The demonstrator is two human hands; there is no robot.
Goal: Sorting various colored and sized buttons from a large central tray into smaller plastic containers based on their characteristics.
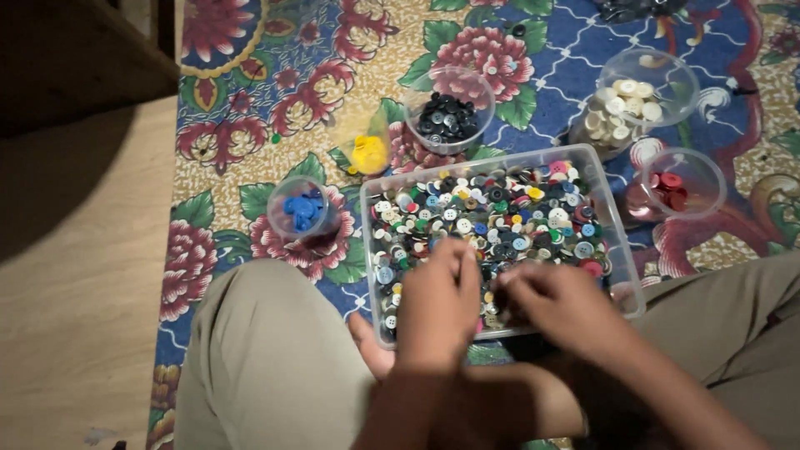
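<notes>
A clear rectangular tub (383,187) full of mixed coloured buttons (500,212) lies on a flowered cloth in front of me. My left hand (437,304) rests over the tub's near left part, fingers curled down into the buttons. My right hand (562,304) is over the near middle, fingertips pinched among the buttons; whether either holds a button is hidden. Around the tub stand clear cups: blue buttons (302,210), yellow buttons (368,152), black buttons (448,117), white buttons (623,104) and red buttons (669,187).
The flowered cloth (250,125) covers the floor; bare wooden floor (75,275) lies to the left. My knees in beige trousers (267,358) flank the tub. A dark pile of items (633,8) sits at the top edge.
</notes>
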